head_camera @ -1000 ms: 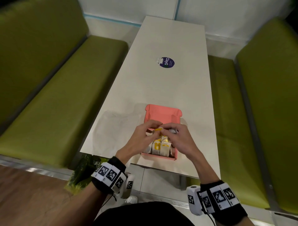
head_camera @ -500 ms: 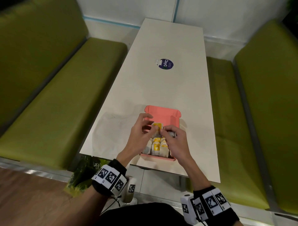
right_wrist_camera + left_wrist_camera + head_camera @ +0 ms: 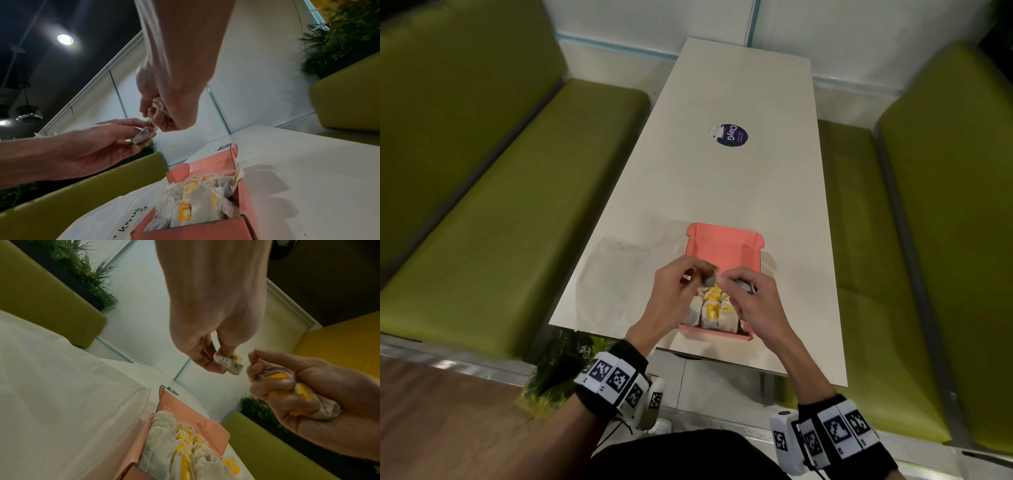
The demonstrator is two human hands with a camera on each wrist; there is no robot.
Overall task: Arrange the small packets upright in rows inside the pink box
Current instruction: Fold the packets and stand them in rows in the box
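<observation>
My left hand (image 3: 674, 291) pinches one limp, featherlight packet (image 3: 228, 364) above the pink box (image 3: 726, 246) while my right hand (image 3: 753, 301) clutches a bunch, so I'd grip each by its top edge.

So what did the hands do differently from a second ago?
The left hand now pinches one small packet on its own, a little up and to the left of where both hands met before. The right hand keeps a bunch of packets squeezed in its fist. Both hands hover over the pink box, which has not moved, and the packets in the box look the same.
</observation>
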